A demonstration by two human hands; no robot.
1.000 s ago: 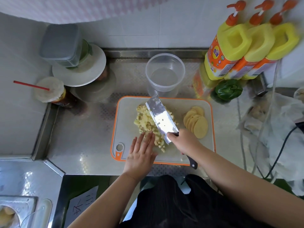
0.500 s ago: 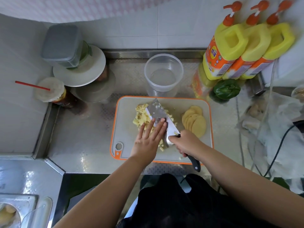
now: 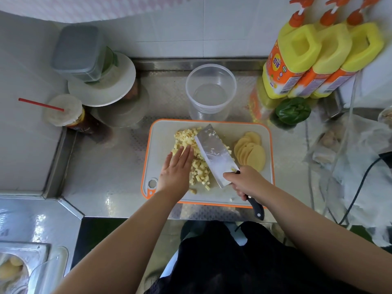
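Observation:
A white cutting board with an orange rim [image 3: 163, 128] lies on the steel counter. A pile of diced potato [image 3: 198, 164] covers its middle, and a fan of round potato slices [image 3: 251, 152] lies at its right. My right hand [image 3: 247, 181] grips the black handle of a cleaver [image 3: 216, 152], whose broad blade lies tilted against the right side of the dice. My left hand [image 3: 177, 170] is flat with straight fingers, pressing against the left side of the pile. A few potato bits stick to the blade.
A clear plastic tub [image 3: 211, 90] stands just behind the board. Three yellow pump bottles [image 3: 314, 58] and a green pepper [image 3: 292, 110] are at the back right. A cup with a red straw [image 3: 63, 111] and stacked lidded containers [image 3: 95, 66] sit at the back left. Plastic bags and a black cable [image 3: 360, 183] lie on the right.
My left hand came off the cleaver blade and moved left to the pile's left side. The cleaver shifted slightly right, blade now uncovered against the dice.

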